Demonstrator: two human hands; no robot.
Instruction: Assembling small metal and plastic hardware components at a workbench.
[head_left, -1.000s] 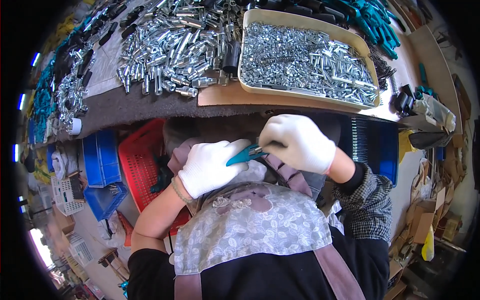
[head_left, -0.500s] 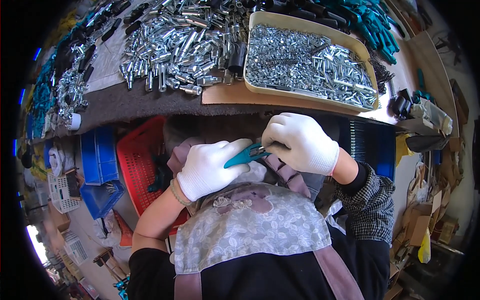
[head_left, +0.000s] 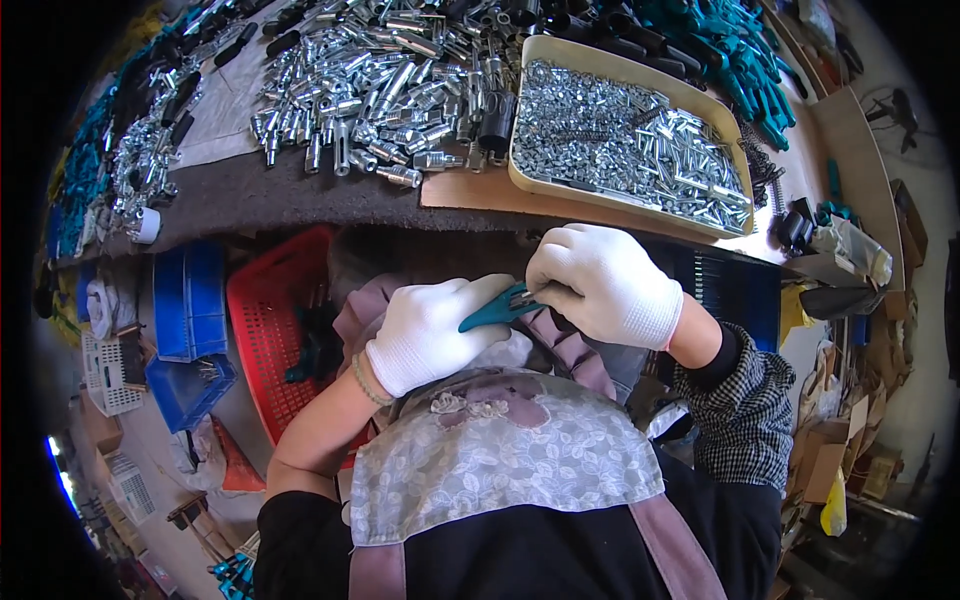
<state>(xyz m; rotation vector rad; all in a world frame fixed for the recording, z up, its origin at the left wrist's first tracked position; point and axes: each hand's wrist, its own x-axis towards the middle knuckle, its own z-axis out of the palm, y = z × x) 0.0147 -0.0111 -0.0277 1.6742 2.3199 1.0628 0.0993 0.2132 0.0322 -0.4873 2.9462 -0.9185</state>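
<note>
The left hand (head_left: 430, 335), in a white knitted glove, is closed around a teal handle (head_left: 490, 312), with the thumb and fingers on either side of it. The handle sits above the person's lap, on the near side of the tabletop (head_left: 470, 192), tilted so that its slotted end with a metal insert (head_left: 522, 297) points right and away from the body. This grip seems meant to steady the body of the piece while leaving that end bare for the other hand.

The right hand (head_left: 605, 287), gloved alike, has its fingers bent down to the metal end; whether they pinch the insert itself or some small part is hidden by the glove, so I cannot tell. Both hands stay close together in front of the chest, probably so that fine work can be watched from above.

Just beyond, on the tabletop, a cream tray (head_left: 600, 203) holds small nuts and pins (head_left: 690, 165); its raised rim likely keeps such tiny pieces from scattering. To its left, bigger metal fittings (head_left: 370, 110) lie loose in a heap, bulky enough to need no container. More teal handles (head_left: 750, 70) are piled at the far right. A red basket (head_left: 262, 345) stands below, left of the lap, perhaps there for easy reach from the left side.
</note>
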